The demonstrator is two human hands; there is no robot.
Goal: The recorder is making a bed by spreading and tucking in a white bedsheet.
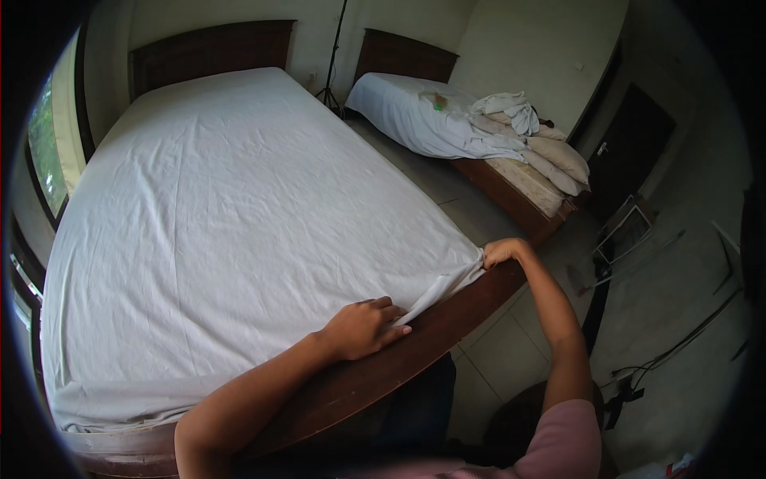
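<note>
A white bed sheet (227,203) is spread over the mattress before me, with light wrinkles and a seam-like crease along its left part. My left hand (368,326) grips the sheet's edge at the foot of the bed, thumb towards the wooden footboard (413,347). At the near right corner of the mattress, my right hand (501,252) is closed on the sheet's corner, its fingertips partly hidden. Between the two hands a fold of the sheet lies along the footboard. At the lower left, the sheet's edge is bunched above the bed frame.
A second bed (413,114) holds a rumpled sheet and several pillows (559,161). Between the beds stands a black tripod stand (328,96). Cables (676,347) run along the right wall. A window (48,138) is at the left, a dark door (634,143) at the right.
</note>
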